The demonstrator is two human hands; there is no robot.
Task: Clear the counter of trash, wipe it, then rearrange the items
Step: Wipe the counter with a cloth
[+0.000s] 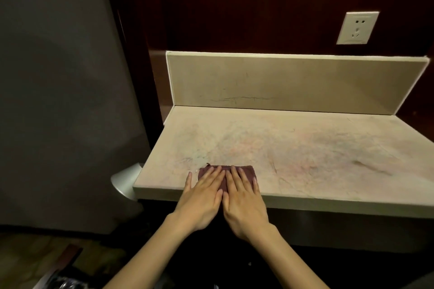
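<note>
1. Both forearms enter from the bottom edge, elbows cut off by the frame.
2. Left hand [199, 197] and right hand [244, 199] lie side by side, fingers straight and flat, pressing a dark maroon cloth [246, 170] onto the tabletop [305, 148].
3. Cloth sits near the front edge, toward the left end; the hands hide most of it, only its far edge and corners showing.
4. Tabletop is pale stone with faint pinkish marks; its right end runs out of frame.
5. Backsplash [293, 82] rises behind, with thin dark scratches.
6. White wall socket [357, 28] above on dark wood panel.
7. Silver rounded object [124, 183] beside the left corner, partly hidden, unidentifiable.
8. Bottom-left floor clutter is too dark to read.
</note>
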